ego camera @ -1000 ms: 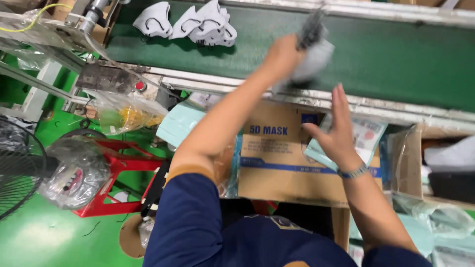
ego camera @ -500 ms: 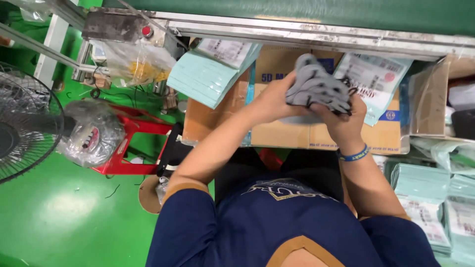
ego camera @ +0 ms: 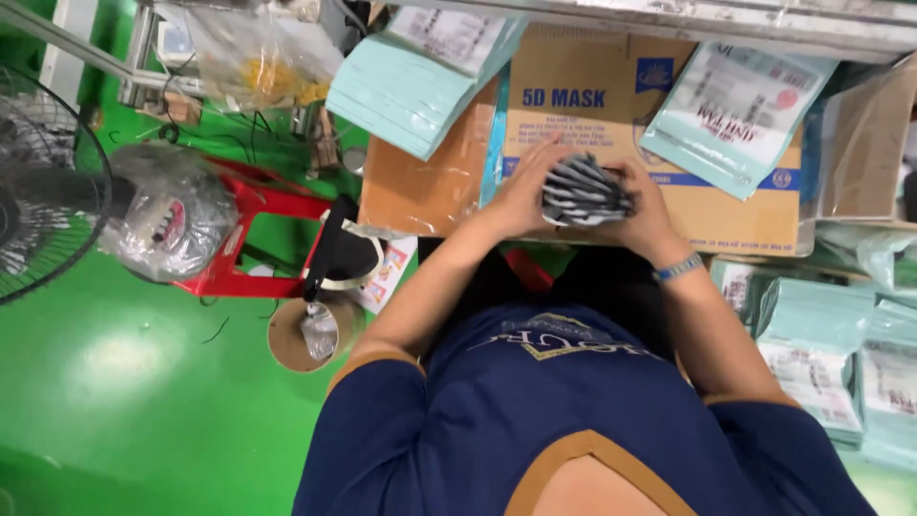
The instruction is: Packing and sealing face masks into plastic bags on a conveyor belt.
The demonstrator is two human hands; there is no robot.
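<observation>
Head view: your left hand (ego camera: 521,191) and right hand (ego camera: 650,205) now clasp the grey mask stack (ego camera: 583,189) at upper centre.
Change: stack lowered from the conveyor, squared over the cardboard box (ego camera: 611,96).

Left hand (ego camera: 523,191): raised in front of the chest, fingers curled inward, pressing toward the other hand.
Right hand (ego camera: 648,205): opposite it, fingers curled, palm facing left.
Arms: both bent at the elbows, forearms angled inward.
Right wrist: wears a band.
</observation>
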